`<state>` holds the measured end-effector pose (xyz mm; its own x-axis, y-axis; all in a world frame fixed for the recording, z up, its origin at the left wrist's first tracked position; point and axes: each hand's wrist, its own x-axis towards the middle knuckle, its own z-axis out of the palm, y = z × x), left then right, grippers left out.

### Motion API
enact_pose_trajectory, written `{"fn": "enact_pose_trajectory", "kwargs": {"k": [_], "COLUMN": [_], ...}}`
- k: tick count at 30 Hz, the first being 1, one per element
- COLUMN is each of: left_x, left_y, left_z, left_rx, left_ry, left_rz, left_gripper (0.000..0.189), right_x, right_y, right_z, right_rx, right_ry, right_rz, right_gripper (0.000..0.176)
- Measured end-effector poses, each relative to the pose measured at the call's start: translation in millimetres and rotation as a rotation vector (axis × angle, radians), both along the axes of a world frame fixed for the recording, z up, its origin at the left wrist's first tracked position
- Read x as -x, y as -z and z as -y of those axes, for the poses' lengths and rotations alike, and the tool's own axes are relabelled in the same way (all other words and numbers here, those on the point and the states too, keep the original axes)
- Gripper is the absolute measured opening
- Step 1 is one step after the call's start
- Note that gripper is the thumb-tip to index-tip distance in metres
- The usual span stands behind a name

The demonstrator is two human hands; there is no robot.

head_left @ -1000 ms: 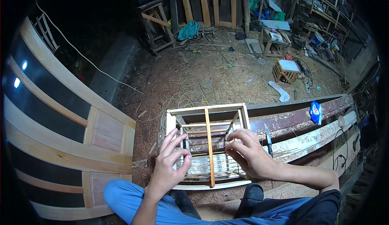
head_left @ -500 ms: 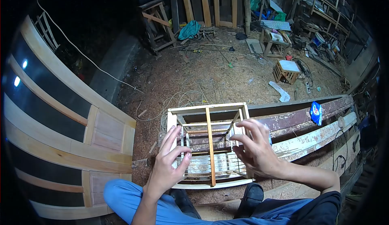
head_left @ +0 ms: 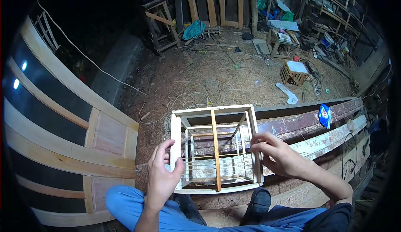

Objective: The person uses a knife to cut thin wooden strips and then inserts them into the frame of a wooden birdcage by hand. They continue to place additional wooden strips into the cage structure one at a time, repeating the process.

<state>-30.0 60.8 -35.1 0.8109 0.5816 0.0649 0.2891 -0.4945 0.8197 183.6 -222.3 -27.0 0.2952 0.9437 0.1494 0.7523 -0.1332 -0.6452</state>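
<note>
A small pale wooden frame [head_left: 176, 134], box-shaped with thin slats, stands in front of my feet. An orange-brown strip [head_left: 216, 150] runs down its middle from the far rail to the near one. My left hand [head_left: 161, 171] is at the frame's left rail, thumb and fingers spread, fingertips right at the rail's edge. On the opposite side, my right hand [head_left: 277, 154] has its fingers loosely curved and apart, their tips overlapping the right rail [head_left: 253, 127]. No tool shows in either hand.
Long planks [head_left: 321, 146] lie to the right, with a blue packet [head_left: 324, 116] on them. Large panelled wooden doors [head_left: 112, 138] lie on the left. Beyond the frame, a coiled cord [head_left: 190, 100] and a slatted crate [head_left: 294, 73] sit on shaving-strewn ground.
Both hands have moved outward from above the frame, the left one to the left rail and the right one to the right rail. The frame stays in place.
</note>
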Motion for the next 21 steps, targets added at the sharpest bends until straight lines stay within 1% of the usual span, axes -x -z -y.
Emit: {"fn": "enact_pose_trajectory", "kwargs": {"k": [1,3,4,6,7,9,10,12,13,15,17,19,21], "left_x": [-0.5,-1.2,-1.7,-5.9,-6.4,-7.3,-9.7,-12.6,-11.2,-10.6,-9.4,-6.1,-4.7], "left_y": [5.7,13.7,11.8,7.9,7.9,8.6,5.6,-2.1,-2.3,-3.3,-6.3,-2.4,4.2], "left_z": [-1.5,-4.2,-5.6,-8.0,-9.7,-14.4,-15.8,-18.3,-17.7,-17.2,-16.7,-17.3,-18.4], "left_rx": [0.001,-0.092,-0.095,0.033,0.033,-0.040,-0.041,-0.109,-0.110,-0.122,-0.110,-0.122,-0.100], "left_ry": [0.001,-0.026,-0.030,-0.048,-0.050,0.007,0.004,0.143,0.140,0.135,0.129,0.088,0.069], "left_rz": [0.002,0.054,0.055,0.099,0.102,0.097,0.100,0.082,0.083,0.063,0.049,0.067,0.049], "left_gripper": [0.048,0.049,0.049,0.050,0.050,0.047,0.047,0.037,0.037,0.028,0.027,0.026,0.025], "right_x": [0.4,-1.7,-3.3,-1.8,-0.5,1.7,3.6,6.7,7.6,4.9,3.2,4.1,4.4], "right_y": [-0.9,3.7,4.8,5.6,5.1,4.5,7.1,3.7,2.8,5.8,11.2,16.7,16.8], "right_z": [0.7,1.0,0.8,-1.1,-2.0,-2.9,-3.0,-4.8,-5.0,-4.3,-5.0,-5.8,-6.8], "right_rx": [-0.014,-0.036,-0.020,-0.009,-0.009,-0.019,-0.041,-0.035,-0.027,-0.033,-0.038,-0.094,-0.095], "right_ry": [-0.020,-0.028,-0.067,-0.098,-0.100,-0.138,-0.129,-0.123,-0.111,-0.112,-0.111,-0.054,-0.043], "right_rz": [0.012,0.031,0.053,0.064,0.067,0.124,0.108,0.084,0.059,0.048,0.033,0.078,0.078], "right_gripper": [0.040,0.040,0.039,0.036,0.036,0.029,0.031,0.031,0.031,0.031,0.030,0.034,0.035]}}
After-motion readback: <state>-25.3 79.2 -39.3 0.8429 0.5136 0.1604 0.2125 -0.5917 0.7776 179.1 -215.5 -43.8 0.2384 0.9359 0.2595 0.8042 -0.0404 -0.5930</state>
